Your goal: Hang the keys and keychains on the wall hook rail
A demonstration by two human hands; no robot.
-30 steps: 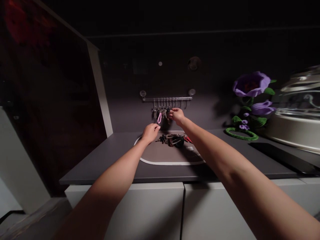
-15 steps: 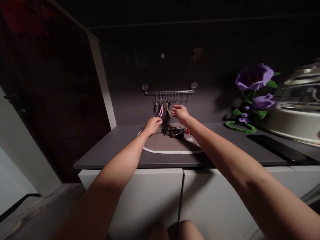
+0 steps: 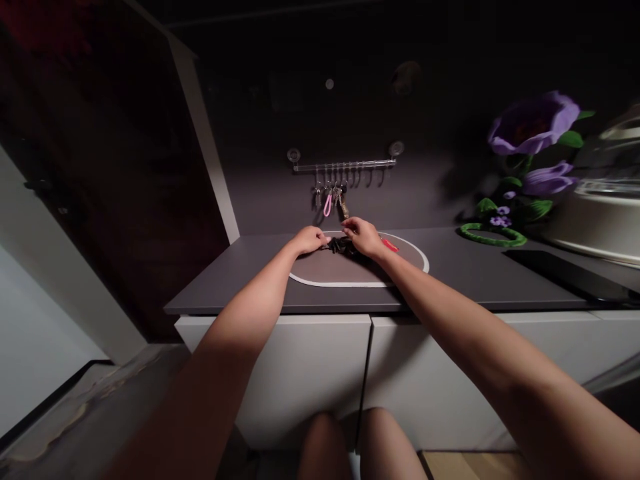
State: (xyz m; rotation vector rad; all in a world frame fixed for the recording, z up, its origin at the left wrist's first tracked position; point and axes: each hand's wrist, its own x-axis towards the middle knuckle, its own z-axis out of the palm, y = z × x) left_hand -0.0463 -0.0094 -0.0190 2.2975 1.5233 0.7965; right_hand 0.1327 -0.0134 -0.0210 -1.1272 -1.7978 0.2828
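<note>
A dark pile of keys [image 3: 341, 246] lies on an oval brown mat [image 3: 325, 272] with a white rim. My left hand [image 3: 307, 240] is at the pile's left edge, its thumb and fingers pressed together; what they pinch, if anything, is too small to make out. Over the right part of the pile, my right hand [image 3: 364, 237] has its fingers bent and a little apart, with nothing visible in them. It hides some of the keys. A red item [image 3: 390, 245] rests just right of that hand. Behind, several keys and a pink strap [image 3: 327, 205] hang from a clear hook rail [image 3: 345, 165].
The mat sits on a dark counter [image 3: 225, 273] above white cabinet doors [image 3: 310, 367]. To the right are a purple flower decoration [image 3: 535, 127] with a green ring base, a flat black object [image 3: 555, 273] and a cream container with a clear cover [image 3: 600, 220].
My right hand has come down from beside the hanging keys to the pile on the mat. My left hand has shifted slightly to the pile's left edge. The camera view has tilted down.
</note>
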